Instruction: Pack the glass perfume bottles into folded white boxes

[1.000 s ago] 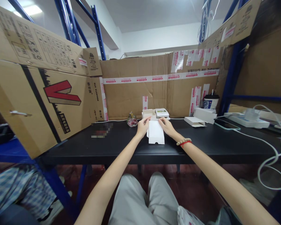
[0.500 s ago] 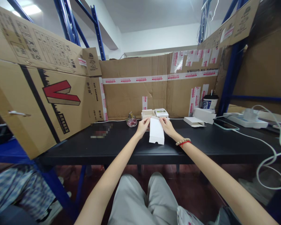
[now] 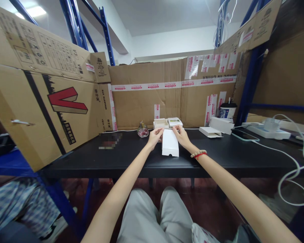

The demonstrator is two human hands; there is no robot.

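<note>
Between my two hands is a small white cardboard box [image 3: 170, 143], long and narrow, its near end showing a dark thumb notch. My left hand [image 3: 155, 136] pinches its far left edge, and my right hand [image 3: 180, 134] pinches the far right edge. Just behind the hands, on the black table [image 3: 131, 157], sit an open white box [image 3: 160, 122] and a white box with a green label [image 3: 175, 121]. A glass perfume bottle [image 3: 142, 130] with pink liquid and a gold top stands left of my left hand.
Another open white box [image 3: 212, 131] lies to the right, with a lidded cup [image 3: 228, 110] behind it. A phone [image 3: 245, 134], a power strip [image 3: 276, 131] and a looping white cable [image 3: 291, 182] take up the right end. Cardboard sheets [image 3: 144, 101] wall the back and left.
The white box has tipped slightly, with its near end a little lower and more of its top showing. Both hands keep their pinch on it. Everything else stays put.
</note>
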